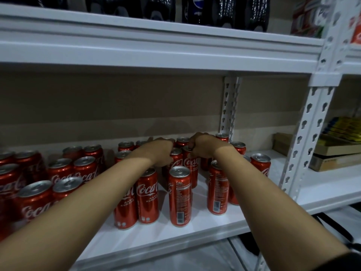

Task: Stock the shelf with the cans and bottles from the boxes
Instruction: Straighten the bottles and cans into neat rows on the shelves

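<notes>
Nearest the shelf [175,237] edge stand four tall cans [179,196] in a loose front row, one with its barcode facing out, which suggests the facings are not yet tidied. Behind them both arms reach in side by side. The left hand [161,153] has its fingers wrapped round a can [176,159] in the second row; the right hand [203,148] grips the top of the can beside it [192,165], likely to seat the pair upright behind the front row. Left of that front row sits a tighter group of about ten cans [62,169]; farther back more tops show, too hidden to count. No boxes are in view. Above, dark bottles [160,8] line the upper shelf.
</notes>
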